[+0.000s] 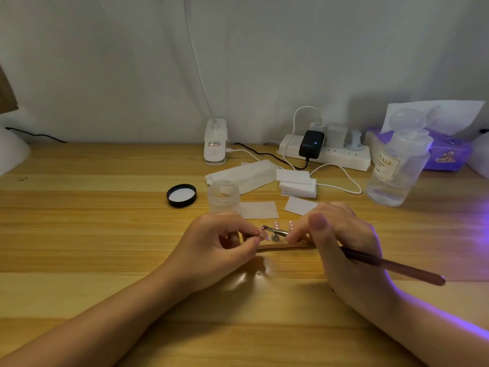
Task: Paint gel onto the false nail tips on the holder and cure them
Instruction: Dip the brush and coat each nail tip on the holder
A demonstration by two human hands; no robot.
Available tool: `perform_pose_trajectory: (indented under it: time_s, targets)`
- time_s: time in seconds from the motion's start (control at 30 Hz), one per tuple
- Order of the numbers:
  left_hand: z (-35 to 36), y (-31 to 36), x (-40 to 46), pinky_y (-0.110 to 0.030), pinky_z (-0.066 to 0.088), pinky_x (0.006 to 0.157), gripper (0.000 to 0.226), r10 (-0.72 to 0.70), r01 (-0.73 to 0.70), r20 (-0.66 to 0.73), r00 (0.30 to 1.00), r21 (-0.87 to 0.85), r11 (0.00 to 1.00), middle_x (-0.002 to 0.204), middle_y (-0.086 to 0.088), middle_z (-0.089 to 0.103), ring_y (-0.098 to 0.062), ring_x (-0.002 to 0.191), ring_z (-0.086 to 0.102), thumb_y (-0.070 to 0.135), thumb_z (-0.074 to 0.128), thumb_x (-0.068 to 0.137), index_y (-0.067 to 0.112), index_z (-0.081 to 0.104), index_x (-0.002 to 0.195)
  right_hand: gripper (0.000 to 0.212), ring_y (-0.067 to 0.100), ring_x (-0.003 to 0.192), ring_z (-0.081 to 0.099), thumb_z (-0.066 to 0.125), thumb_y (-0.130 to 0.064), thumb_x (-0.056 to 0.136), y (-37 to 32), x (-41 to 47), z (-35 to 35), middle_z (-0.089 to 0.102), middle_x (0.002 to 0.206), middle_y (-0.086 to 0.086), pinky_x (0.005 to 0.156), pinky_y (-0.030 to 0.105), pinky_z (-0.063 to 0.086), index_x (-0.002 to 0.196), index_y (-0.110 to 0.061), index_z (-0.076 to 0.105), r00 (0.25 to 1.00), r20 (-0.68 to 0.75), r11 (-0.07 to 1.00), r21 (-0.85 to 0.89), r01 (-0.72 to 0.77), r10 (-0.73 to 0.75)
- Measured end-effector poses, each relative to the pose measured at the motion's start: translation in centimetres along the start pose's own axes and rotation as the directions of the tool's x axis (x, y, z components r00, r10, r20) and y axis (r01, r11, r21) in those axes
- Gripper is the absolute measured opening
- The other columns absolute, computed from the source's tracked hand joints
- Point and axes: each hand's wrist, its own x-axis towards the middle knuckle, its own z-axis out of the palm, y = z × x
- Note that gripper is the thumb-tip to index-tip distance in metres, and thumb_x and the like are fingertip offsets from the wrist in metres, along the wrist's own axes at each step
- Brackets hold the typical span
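the left hand pinches a pink false nail tip at the left end of the wooden holder, which lies across the table along the nine-to-three line. the right hand grips a gel brush, handle trailing toward four o'clock, metal ferrule pointing toward nine o'clock with its tip right at the pinched nail. the brush's long axis runs nearly along the holder, so the stroke likely draws back toward three o'clock. more tips stand just behind, at twelve o'clock.

The clear bottle label reads "NAIL" (smaller lines illegible).
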Motion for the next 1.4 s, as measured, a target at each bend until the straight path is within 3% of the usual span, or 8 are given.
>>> perform_pose_trajectory:
  time_s: [0.3, 0.63, 0.83, 0.9, 1.0, 1.1, 1.27, 1.4]
  targets:
    - [0.01, -0.16, -0.09, -0.010, 0.030, 0.050, 0.016, 0.000, 0.000, 0.010, 1.000, 0.020, 1.000, 0.064, 0.002, 0.061, -0.001, 0.053, 0.044, 0.022, 0.065, 0.073, 0.036, 0.070, 0.079, 0.060, 0.006, 0.067, 0.060, 0.030, -0.042, 0.097, 0.18, -0.09, 0.14, 0.062, 0.068, -0.012, 0.075, 0.031, 0.041, 0.065, -0.010, 0.068, 1.000, 0.018, 1.000, -0.013, -0.008, 0.008]
    - [0.03, -0.28, -0.09, -0.018, 0.034, 0.049, 0.018, -0.020, 0.020, -0.004, 1.000, -0.002, 1.000, 0.068, -0.006, 0.064, -0.003, 0.054, 0.044, 0.023, 0.066, 0.073, 0.041, 0.068, 0.072, 0.061, 0.002, 0.065, 0.057, 0.030, -0.044, 0.096, 0.25, -0.27, 0.08, 0.063, 0.064, -0.010, 0.073, 0.030, 0.041, 0.063, -0.011, 0.068, 0.999, 0.023, 0.999, 0.021, -0.035, 0.034]
    - [-0.08, -0.04, -0.16, -0.009, 0.032, 0.050, 0.030, -0.019, 0.019, 0.020, 1.000, -0.007, 1.000, 0.069, 0.014, 0.065, -0.001, 0.053, 0.043, 0.002, 0.069, 0.079, 0.032, 0.070, 0.079, 0.055, -0.002, 0.063, 0.056, 0.030, -0.049, 0.094, 0.08, -0.54, -0.25, 0.058, 0.052, -0.005, 0.074, 0.025, 0.039, 0.054, -0.028, 0.060, 0.987, 0.026, 0.979, 0.126, -0.162, 0.160]
    - [-0.07, 0.05, -0.15, -0.009, 0.031, 0.050, 0.028, -0.019, 0.019, 0.017, 1.000, -0.008, 1.000, 0.067, 0.012, 0.064, -0.001, 0.053, 0.041, 0.003, 0.069, 0.079, 0.032, 0.070, 0.079, 0.049, -0.001, 0.064, 0.057, 0.034, -0.043, 0.093, -0.09, -0.45, -0.34, 0.058, 0.053, -0.009, 0.073, 0.027, 0.041, 0.054, -0.029, 0.059, 0.980, -0.004, 0.967, 0.163, -0.195, 0.198]
    - [-0.07, 0.09, -0.09, -0.013, 0.031, 0.050, 0.031, -0.015, 0.015, 0.013, 1.000, 0.003, 1.000, 0.071, -0.002, 0.067, -0.004, 0.054, 0.041, 0.003, 0.068, 0.080, 0.034, 0.070, 0.079, 0.047, -0.002, 0.069, 0.059, 0.031, -0.046, 0.094, -0.40, -0.11, -0.24, 0.060, 0.065, -0.017, 0.073, 0.023, 0.042, 0.064, -0.027, 0.061, 0.989, -0.020, 0.981, 0.128, -0.145, 0.149]
    - [-0.07, 0.08, -0.01, -0.025, 0.034, 0.051, 0.032, -0.018, 0.018, 0.014, 1.000, 0.020, 1.000, 0.074, -0.009, 0.067, -0.015, 0.056, 0.044, 0.006, 0.068, 0.080, 0.038, 0.068, 0.079, 0.055, 0.000, 0.072, 0.061, 0.031, -0.047, 0.093, -0.41, 0.01, -0.07, 0.063, 0.070, -0.014, 0.074, 0.027, 0.044, 0.067, -0.014, 0.067, 0.994, 0.030, 0.990, 0.089, -0.105, 0.103]
    - [0.03, -0.03, -0.04, -0.030, 0.038, 0.053, 0.020, -0.026, 0.026, 0.004, 1.000, -0.002, 1.000, 0.074, -0.009, 0.067, -0.018, 0.059, 0.048, 0.021, 0.066, 0.076, 0.040, 0.069, 0.078, 0.057, -0.002, 0.073, 0.060, 0.033, -0.047, 0.093, -0.24, -0.05, -0.02, 0.064, 0.068, -0.012, 0.074, 0.022, 0.042, 0.068, -0.012, 0.069, 0.993, 0.053, 0.992, 0.068, -0.109, 0.106]
    - [0.02, -0.14, 0.01, -0.036, 0.040, 0.055, 0.026, -0.035, 0.035, -0.008, 0.999, -0.010, 0.999, 0.075, -0.006, 0.066, -0.014, 0.060, 0.048, 0.016, 0.070, 0.078, 0.041, 0.068, 0.076, 0.056, -0.002, 0.070, 0.060, 0.033, -0.051, 0.092, -0.25, -0.16, 0.00, 0.065, 0.065, -0.010, 0.073, 0.023, 0.043, 0.064, -0.017, 0.068, 0.987, 0.047, 0.982, 0.107, -0.157, 0.153]
